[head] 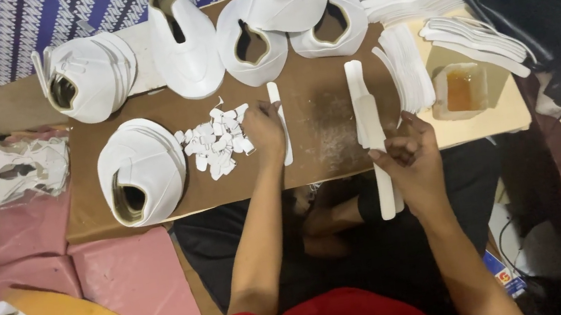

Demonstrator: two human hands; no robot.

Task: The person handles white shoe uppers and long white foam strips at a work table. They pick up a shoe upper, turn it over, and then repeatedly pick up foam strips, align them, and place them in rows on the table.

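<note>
My left hand [264,129] rests on the brown board [322,136], fingers curled beside a narrow white strip [282,131] and next to a pile of small white tabs [218,143]. My right hand [411,160] grips a long white strip [379,165] that hangs over the board's front edge. Above it lie two more white strips [359,97] on the board.
Stacks of white shoe-upper pieces [142,171] [87,75] [185,42] [289,15] ring the board. Fanned white strips [409,64] and a small tray of amber glue [461,90] sit at the right. Pink and orange sheets [72,300] lie at the lower left.
</note>
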